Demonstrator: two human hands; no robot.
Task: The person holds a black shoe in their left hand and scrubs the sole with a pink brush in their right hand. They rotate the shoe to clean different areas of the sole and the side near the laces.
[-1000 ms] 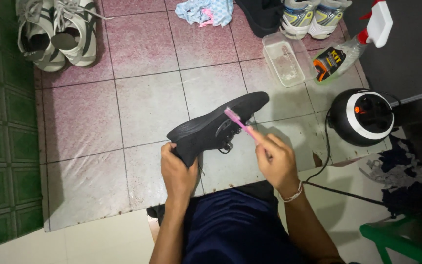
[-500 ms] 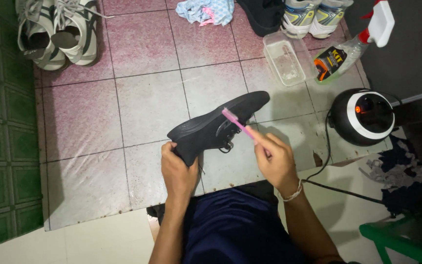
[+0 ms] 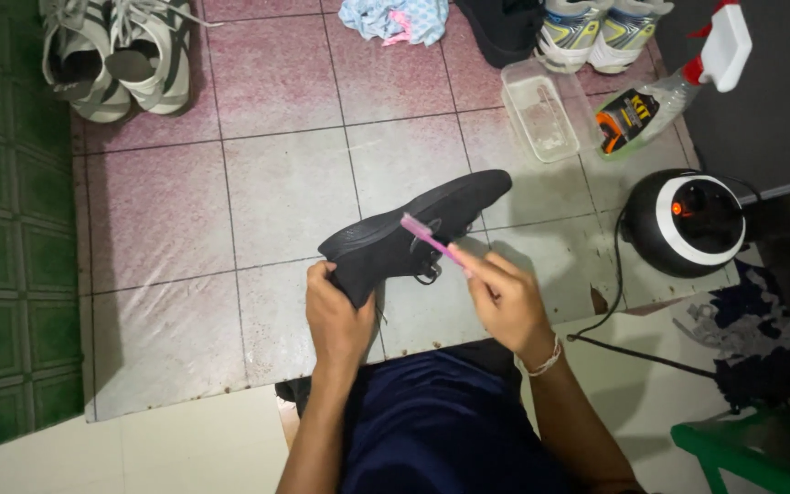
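— How many shoes can you see?
— One black shoe (image 3: pixel 413 236) is in the middle of the frame, held up over the floor (image 3: pixel 285 192). Two grey and white shoes (image 3: pixel 116 55) sit side by side in the upper left. Two more sport shoes (image 3: pixel 596 32) sit at the top, right of the middle. That makes five.

— Who holds the black shoe?
— The left hand (image 3: pixel 336 320). Its grip is closed around the heel end, just below the middle of the frame. The toe points up and to the right.

— And the other hand?
— The right hand (image 3: pixel 505 302) has its grip closed on one pink toothbrush (image 3: pixel 433 240). The brush end lies on the side of the black shoe, near the laces.

— What else is on the floor?
— One clear plastic box (image 3: pixel 541 110) and one spray bottle (image 3: pixel 665 87) lie in the upper right. One round black and white machine (image 3: pixel 688 220) stands at the right, with a black cord running from it. One blue and pink cloth (image 3: pixel 395 18) lies at the top. One green thing (image 3: pixel 742 453) shows in the lower right corner; I cannot tell what it is.
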